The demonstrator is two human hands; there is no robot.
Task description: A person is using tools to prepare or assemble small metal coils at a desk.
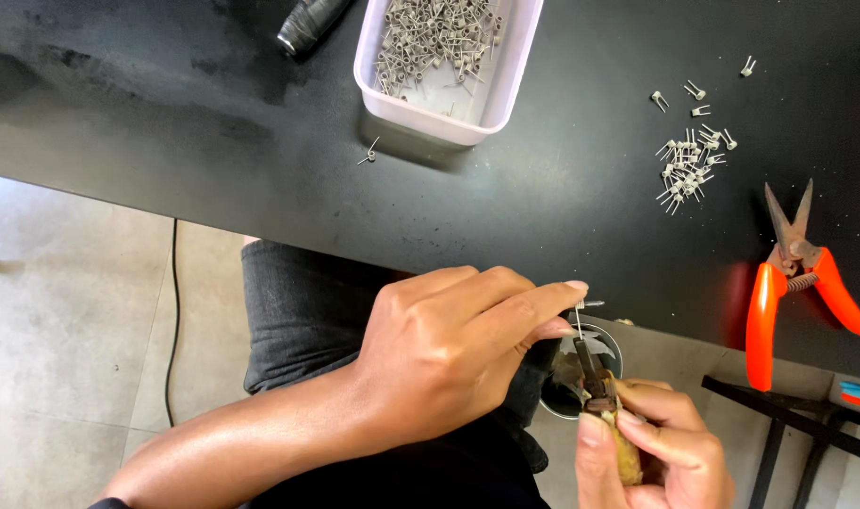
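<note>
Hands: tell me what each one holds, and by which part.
Left hand pinches a thin wire piece by its upper end; right hand grips a small tool by its handle.

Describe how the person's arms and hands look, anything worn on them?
Both hands are bare: no gloves, rings or watch show. The left hand joins a bare forearm, with only a dark edge, perhaps a sleeve, at the frame's bottom. The right hand shows short, unpainted nails; its arm is out of view.

bare hands (449, 353), no sleeves, seemingly dark trousers
</note>
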